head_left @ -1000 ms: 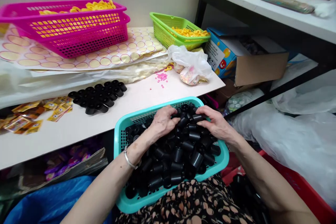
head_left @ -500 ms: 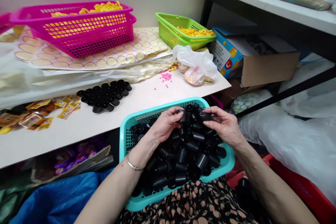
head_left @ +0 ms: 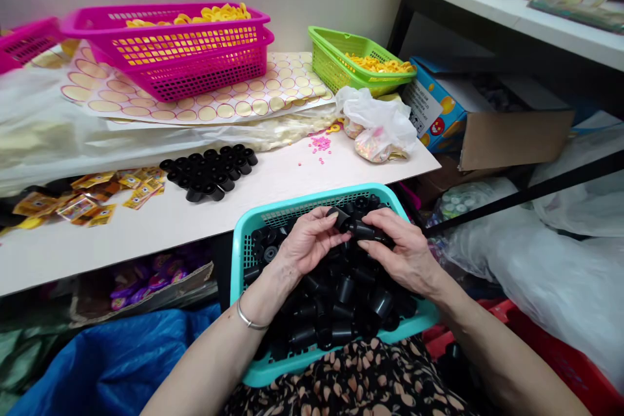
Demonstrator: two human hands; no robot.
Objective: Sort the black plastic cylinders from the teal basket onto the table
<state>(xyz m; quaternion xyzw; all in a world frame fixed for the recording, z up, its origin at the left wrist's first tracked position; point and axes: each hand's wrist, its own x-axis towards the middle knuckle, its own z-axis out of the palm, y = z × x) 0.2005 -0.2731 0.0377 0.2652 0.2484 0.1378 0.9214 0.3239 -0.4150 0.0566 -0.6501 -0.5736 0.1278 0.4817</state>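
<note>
Now closer together, left hand (head_left: 309,240) and right hand (head_left: 404,250) each pinch a black plastic cylinder (head_left: 362,230), fingers (head_left: 385,221) closed, likely for steadiness

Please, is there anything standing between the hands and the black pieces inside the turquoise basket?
Nothing visible blocks them: the left hand and right hand each hold a black piece over the turquoise basket, and the loose pieces below lie uncovered.
</note>
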